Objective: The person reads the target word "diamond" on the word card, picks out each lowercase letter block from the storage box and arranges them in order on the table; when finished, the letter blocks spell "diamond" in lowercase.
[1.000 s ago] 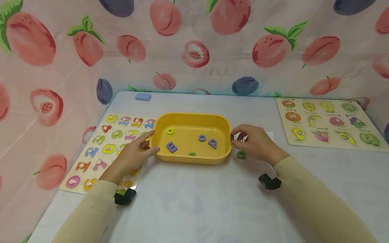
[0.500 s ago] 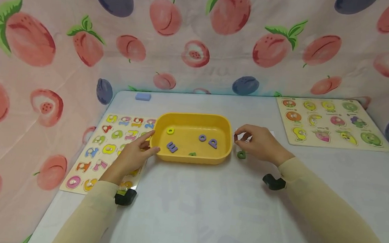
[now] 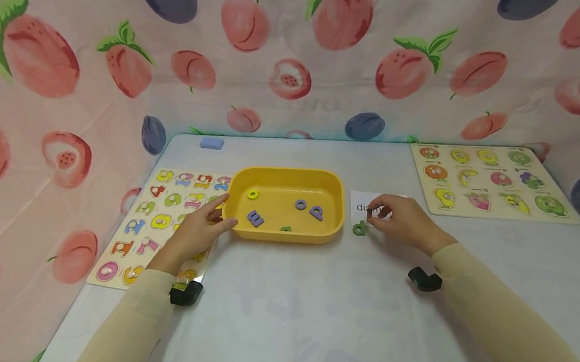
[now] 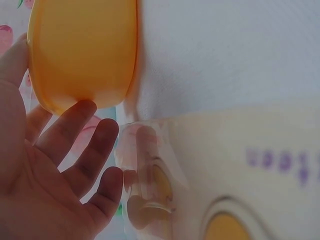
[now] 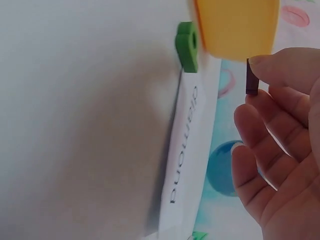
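Note:
A yellow plastic tray (image 3: 285,237) holds several foam letters, among them a purple P (image 3: 316,212) and a purple E or M shape (image 3: 254,218). My left hand (image 3: 198,233) holds its left end, thumb at the rim and fingers against the end wall. My right hand (image 3: 409,224) pinches a small dark flat piece (image 5: 252,77) between thumb and index finger; its face is edge-on, so I cannot tell which letter it is. Beneath that hand lies a white card (image 3: 357,196) printed "diamond", partly covered. A green letter d (image 3: 359,228) lies at the card's near left edge.
A number puzzle board (image 3: 113,278) lies left, partly under my left hand and forearm. At the back right is a fruit puzzle board (image 3: 512,213). A blue block (image 3: 212,143) sits at the back left. Fruit-print cloth (image 3: 285,112) hangs behind the table.
My right hand has moved right, from the tray's right end to over the card, with the small dark piece in it. More of the printed word shows. My left hand and the tray have stayed.

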{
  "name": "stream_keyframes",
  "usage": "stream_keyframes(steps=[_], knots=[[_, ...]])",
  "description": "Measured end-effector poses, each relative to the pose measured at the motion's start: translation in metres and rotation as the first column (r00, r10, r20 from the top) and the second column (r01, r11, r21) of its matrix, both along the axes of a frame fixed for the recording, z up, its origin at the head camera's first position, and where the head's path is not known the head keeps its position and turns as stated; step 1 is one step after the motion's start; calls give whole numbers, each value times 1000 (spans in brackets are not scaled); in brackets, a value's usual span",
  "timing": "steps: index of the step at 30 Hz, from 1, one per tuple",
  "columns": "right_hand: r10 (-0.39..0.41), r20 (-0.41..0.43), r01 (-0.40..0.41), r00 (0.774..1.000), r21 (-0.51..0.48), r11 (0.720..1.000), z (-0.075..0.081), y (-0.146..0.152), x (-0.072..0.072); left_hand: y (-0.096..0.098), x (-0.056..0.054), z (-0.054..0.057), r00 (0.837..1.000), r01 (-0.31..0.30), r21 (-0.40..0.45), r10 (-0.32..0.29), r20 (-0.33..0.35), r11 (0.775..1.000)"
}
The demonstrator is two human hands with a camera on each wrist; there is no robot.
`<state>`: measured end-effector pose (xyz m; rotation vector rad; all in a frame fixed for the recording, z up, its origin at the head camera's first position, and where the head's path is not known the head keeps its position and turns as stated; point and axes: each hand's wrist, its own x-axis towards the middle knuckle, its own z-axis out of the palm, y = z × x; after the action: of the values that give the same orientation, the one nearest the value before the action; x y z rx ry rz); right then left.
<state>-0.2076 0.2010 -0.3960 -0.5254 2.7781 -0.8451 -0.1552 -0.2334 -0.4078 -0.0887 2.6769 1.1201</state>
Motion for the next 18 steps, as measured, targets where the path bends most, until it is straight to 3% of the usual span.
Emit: stream_keyframes(steps=[18], knots=[[36, 39, -39, 999, 54, 998, -17, 3, 4, 1, -1, 2, 1000, 4, 2, -4, -5, 1000]])
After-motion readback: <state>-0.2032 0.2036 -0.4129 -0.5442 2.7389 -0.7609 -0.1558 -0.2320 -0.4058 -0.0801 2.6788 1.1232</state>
